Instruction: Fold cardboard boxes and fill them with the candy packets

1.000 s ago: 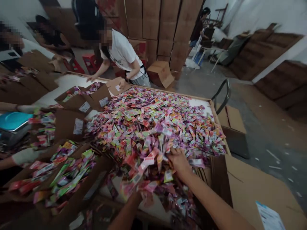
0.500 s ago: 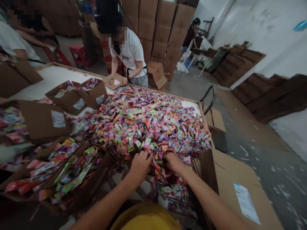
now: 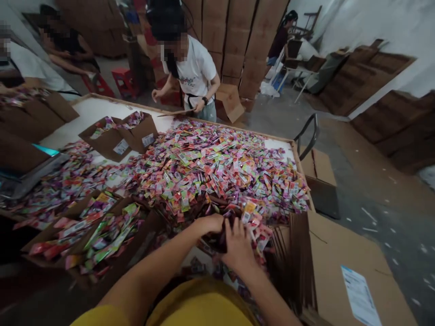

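Note:
A wide heap of small colourful sealed packets [image 3: 217, 163] covers the table in front of me. My left hand [image 3: 212, 224] reaches in at the heap's near edge, its fingers bent down and mostly hidden in a dark gap. Close beside it, my right hand [image 3: 239, 244] lies palm down with fingers slightly apart, touching pink and orange packets [image 3: 258, 226]. Dark brown material shows between the two hands; I cannot tell if it is a carton wall. To the left stand open cartons [image 3: 125, 235] filled with longer packets.
Flat cardboard [image 3: 340, 244] with a white label lies at the right. Two filled cartons [image 3: 118, 142] stand farther back. Across the table [image 3: 301, 174], a co-worker [image 3: 197, 68] holds a flat brown piece of cardboard. Beyond the right edge is a black handle [image 3: 311, 136].
My hands have come closer together, the right one moving left and turning palm down over packets. A carton at the left is gone from its place. The co-worker has straightened up and lifted the cardboard.

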### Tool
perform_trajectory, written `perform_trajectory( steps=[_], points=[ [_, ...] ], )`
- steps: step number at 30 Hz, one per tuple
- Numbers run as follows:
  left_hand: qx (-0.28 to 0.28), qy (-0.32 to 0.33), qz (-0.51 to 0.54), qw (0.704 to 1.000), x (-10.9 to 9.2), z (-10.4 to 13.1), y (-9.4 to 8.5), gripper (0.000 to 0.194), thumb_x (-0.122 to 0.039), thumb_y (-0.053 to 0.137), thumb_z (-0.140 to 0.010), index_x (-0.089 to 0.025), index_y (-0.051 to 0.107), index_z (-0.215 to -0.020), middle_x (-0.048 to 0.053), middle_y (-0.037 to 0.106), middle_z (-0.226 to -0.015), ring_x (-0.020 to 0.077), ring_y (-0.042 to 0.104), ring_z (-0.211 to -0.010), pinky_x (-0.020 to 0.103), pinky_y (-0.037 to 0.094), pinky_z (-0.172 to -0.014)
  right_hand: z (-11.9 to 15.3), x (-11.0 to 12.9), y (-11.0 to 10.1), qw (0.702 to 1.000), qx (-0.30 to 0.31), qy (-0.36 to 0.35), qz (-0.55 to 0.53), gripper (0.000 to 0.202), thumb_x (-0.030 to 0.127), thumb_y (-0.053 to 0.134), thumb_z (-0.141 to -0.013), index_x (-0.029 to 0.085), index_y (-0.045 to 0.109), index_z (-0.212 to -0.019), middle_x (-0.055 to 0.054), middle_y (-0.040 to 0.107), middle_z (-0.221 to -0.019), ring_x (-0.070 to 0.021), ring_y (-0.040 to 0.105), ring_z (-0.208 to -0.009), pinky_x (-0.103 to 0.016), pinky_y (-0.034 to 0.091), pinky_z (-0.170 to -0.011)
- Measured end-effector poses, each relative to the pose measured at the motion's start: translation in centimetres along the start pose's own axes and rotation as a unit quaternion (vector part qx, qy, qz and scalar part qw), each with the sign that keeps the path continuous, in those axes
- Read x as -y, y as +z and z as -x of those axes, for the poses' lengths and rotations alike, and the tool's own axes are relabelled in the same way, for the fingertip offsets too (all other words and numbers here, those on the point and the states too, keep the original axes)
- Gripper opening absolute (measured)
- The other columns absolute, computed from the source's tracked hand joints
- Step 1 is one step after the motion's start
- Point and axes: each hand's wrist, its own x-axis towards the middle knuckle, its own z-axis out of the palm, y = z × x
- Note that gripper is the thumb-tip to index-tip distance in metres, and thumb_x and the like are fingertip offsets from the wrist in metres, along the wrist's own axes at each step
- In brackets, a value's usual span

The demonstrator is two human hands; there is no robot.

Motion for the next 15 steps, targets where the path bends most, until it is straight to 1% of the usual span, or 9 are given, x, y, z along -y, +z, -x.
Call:
perform_trajectory(
  steps=[2,3,4,6,7,8,9,12,15],
  points=[
    [0.032,0.0,0.053,0.998,0.5,2.6,-2.4,0.015,-0.029,0.07,-0.068,-0.016,0.075,-0.074,0.001,0.064,-0.055,0.0174,0.059,-0.055,0.028,0.046,-0.058,0.0,0.8,3.4,0.996,0.084,-0.006,-0.037,0.08,0.023,0.077,-0.065,0.016,0.051,-0.14,-0.028,0.035,-0.15,-0.0473,0.042,-0.132,-0.062,0.039,-0.101],
    [0.01,-0.003,0.109,0.994,1.1,3.9,-3.5,0.022,-0.033,0.068,-0.07,-0.016,0.076,-0.081,0.001,0.066,-0.06,0.0171,0.06,-0.057,0.027,0.046,-0.058,0.1,0.6,4.6,0.992,0.107,-0.014,-0.059,0.068,0.016,0.071,-0.067,0.017,0.058,-0.134,-0.026,0.036,-0.15,-0.0438,0.045,-0.131,-0.058,0.041,-0.103],
    [-0.052,-0.016,0.177,0.983,1.8,5.0,-4.3,0.029,-0.038,0.064,-0.072,-0.016,0.076,-0.088,0.002,0.069,-0.067,0.0166,0.061,-0.061,0.026,0.046,-0.059,0.3,0.0,5.5,0.989,0.118,-0.032,-0.082,0.057,0.012,0.066,-0.07,0.017,0.065,-0.126,-0.023,0.038,-0.15,-0.0397,0.047,-0.131,-0.053,0.041,-0.105],
    [-0.238,-0.073,0.29,0.924,3.6,6.3,-4.4,0.038,-0.046,0.058,-0.075,-0.015,0.072,-0.093,0.004,0.07,-0.079,0.0156,0.061,-0.068,0.025,0.046,-0.062,1.5,-2.4,6.1,0.98,0.116,-0.097,-0.132,0.044,0.011,0.058,-0.074,0.018,0.072,-0.115,-0.018,0.042,-0.149,-0.0323,0.046,-0.134,-0.046,0.039,-0.111],
    [-0.318,-0.11,0.316,0.887,4.5,6.3,-3.6,0.04,-0.048,0.056,-0.076,-0.014,0.07,-0.092,0.005,0.07,-0.081,0.0156,0.06,-0.07,0.025,0.046,-0.064,2.5,-4.0,6.0,0.973,0.117,-0.126,-0.153,0.042,0.013,0.056,-0.076,0.019,0.072,-0.114,-0.016,0.044,-0.149,-0.03,0.045,-0.135,-0.045,0.037,-0.112],
    [-0.369,-0.145,0.328,0.858,5.4,6.0,-2.4,0.041,-0.05,0.055,-0.076,-0.014,0.068,-0.089,0.006,0.069,-0.081,0.0164,0.06,-0.073,0.026,0.046,-0.065,3.6,-5.7,5.9,0.966,0.124,-0.147,-0.17,0.042,0.015,0.054,-0.078,0.02,0.072,-0.115,-0.013,0.046,-0.147,-0.0289,0.046,-0.135,-0.046,0.036,-0.113],
    [-0.389,-0.174,0.334,0.841,6.0,5.4,-0.9,0.042,-0.051,0.055,-0.076,-0.013,0.067,-0.087,0.007,0.068,-0.082,0.0179,0.06,-0.076,0.028,0.046,-0.068,4.7,-7.4,5.7,0.959,0.138,-0.164,-0.186,0.042,0.019,0.052,-0.08,0.023,0.071,-0.118,-0.012,0.049,-0.145,-0.0287,0.047,-0.134,-0.047,0.036,-0.113],
    [-0.362,-0.216,0.366,0.83,7.1,2.5,3.7,0.049,-0.058,0.061,-0.072,-0.012,0.068,-0.086,0.011,0.071,-0.088,0.0238,0.062,-0.087,0.034,0.047,-0.078,7.0,-12.1,5.5,0.942,0.21,-0.162,-0.207,0.045,0.029,0.051,-0.082,0.03,0.068,-0.124,-0.01,0.061,-0.132,-0.0314,0.054,-0.126,-0.051,0.041,-0.109],
    [-0.368,-0.227,0.395,0.81,7.7,1.4,6.8,0.061,-0.069,0.061,-0.069,-0.012,0.068,-0.091,0.014,0.071,-0.098,0.0276,0.062,-0.095,0.037,0.047,-0.084,6.6,-14.2,5.4,0.933,0.267,-0.154,-0.188,0.047,0.03,0.05,-0.08,0.034,0.068,-0.123,-0.01,0.068,-0.12,-0.0327,0.06,-0.117,-0.051,0.046,-0.104]
  ],
)
